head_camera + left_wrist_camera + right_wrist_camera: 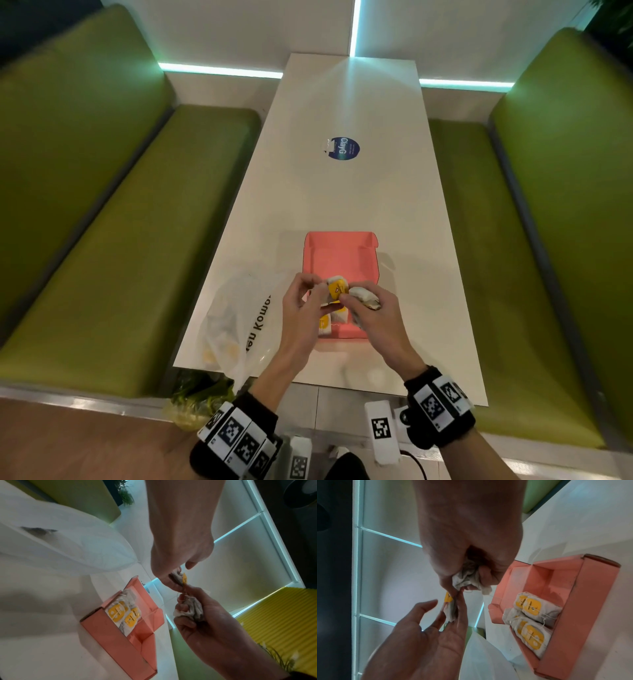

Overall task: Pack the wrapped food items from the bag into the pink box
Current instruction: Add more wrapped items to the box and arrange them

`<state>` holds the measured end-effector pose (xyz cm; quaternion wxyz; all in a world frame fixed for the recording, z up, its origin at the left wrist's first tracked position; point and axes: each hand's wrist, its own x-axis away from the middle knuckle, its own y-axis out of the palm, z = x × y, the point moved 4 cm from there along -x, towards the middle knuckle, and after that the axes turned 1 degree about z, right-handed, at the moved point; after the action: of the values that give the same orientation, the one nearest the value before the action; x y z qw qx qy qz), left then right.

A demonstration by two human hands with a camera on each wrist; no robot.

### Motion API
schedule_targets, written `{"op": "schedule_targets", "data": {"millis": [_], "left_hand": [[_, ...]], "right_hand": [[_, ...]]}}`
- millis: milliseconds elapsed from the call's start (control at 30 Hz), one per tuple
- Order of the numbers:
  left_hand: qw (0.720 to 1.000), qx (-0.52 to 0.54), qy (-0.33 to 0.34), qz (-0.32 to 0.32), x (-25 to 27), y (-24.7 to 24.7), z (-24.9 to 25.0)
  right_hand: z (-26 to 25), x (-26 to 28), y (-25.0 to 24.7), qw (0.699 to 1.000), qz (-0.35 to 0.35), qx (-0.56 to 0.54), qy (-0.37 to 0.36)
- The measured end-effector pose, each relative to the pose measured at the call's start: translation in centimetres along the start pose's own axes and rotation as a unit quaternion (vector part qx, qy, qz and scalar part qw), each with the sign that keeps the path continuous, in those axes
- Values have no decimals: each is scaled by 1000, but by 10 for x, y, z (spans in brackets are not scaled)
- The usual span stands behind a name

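The pink box (337,251) lies open on the white table (342,192), with several wrapped items (531,623) bearing yellow labels packed at its near end (122,614). Just above that end, my left hand (317,291) pinches a yellow-labelled wrapped item (336,289) between thumb and fingers (449,606). My right hand (352,299) grips a crumpled white wrapped item (365,297) in its curled fingers (468,580), touching the left hand's item (183,578). A thin string runs between the two items. The translucent white bag (236,318) lies left of the box.
Green padded benches (137,257) flank the table on both sides. A round blue sticker (342,148) sits mid-table beyond the box. A bag of green leaves (200,394) lies below the table's near left corner.
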<state>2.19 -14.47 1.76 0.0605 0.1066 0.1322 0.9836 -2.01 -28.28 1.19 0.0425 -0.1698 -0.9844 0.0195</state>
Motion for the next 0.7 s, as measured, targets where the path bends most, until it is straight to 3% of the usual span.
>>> {"op": "schedule_targets", "data": {"millis": [167,400,567,700], "left_hand": [[992,-105,49,-48,-3,-7,9],[948,-276,112,-112,-7,-19,25],[920,-337,132,-150,-10,-27,29],[913,-353,130,-157,-8,-31,26]], "right_hand": [[-3,-1,-1,1000,1,13,-12],[-19,-8,-17,999,4,47,-18],[-58,-3,-22,995,-44,77,-55],[-92,3,-21,994,-57,59,-72]]}}
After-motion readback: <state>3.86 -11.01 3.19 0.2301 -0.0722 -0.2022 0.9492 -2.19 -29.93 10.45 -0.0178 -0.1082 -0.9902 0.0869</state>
